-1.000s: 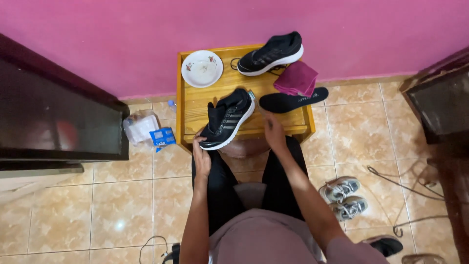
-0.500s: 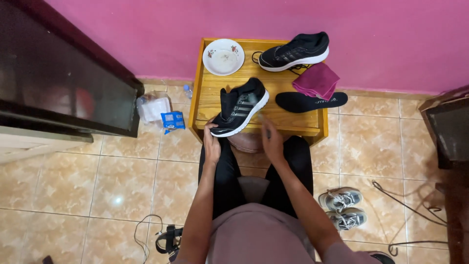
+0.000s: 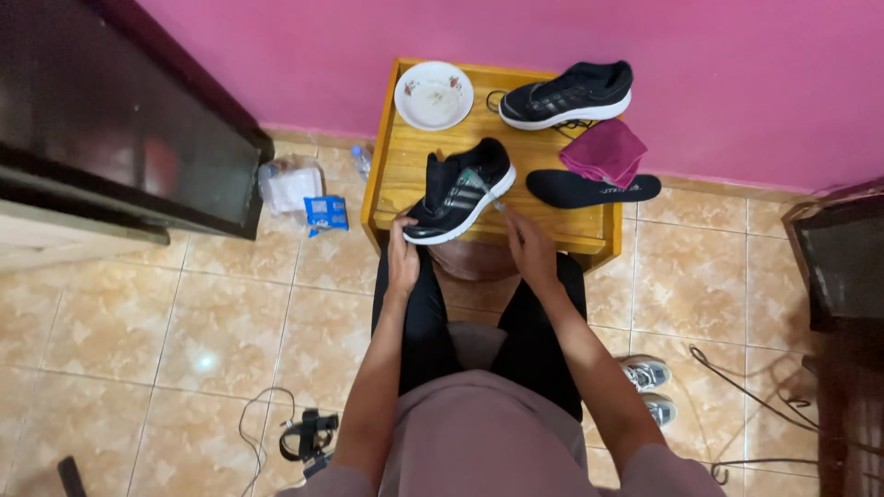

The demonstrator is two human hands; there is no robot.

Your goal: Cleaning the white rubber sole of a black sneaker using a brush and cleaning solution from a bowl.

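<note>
Since the earlier frame, both hands have stayed on the black sneaker (image 3: 460, 191) at the near edge of the small wooden table (image 3: 399, 175). The left hand (image 3: 402, 258) grips its toe; the right hand (image 3: 529, 247) pinches a small brush (image 3: 481, 184) against its side. Farther off lie a white plate (image 3: 434, 95), second sneaker (image 3: 568, 94), maroon cloth (image 3: 605, 151) and insole (image 3: 591, 189).

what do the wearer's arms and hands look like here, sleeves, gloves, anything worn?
Both forearms are bare from above the elbow down; short mauve sleeves show only at the bottom edge. No gloves on the left hand or the right hand. No watch, bracelet or ring can be made out at this size. No cables or markings on either arm.
</note>
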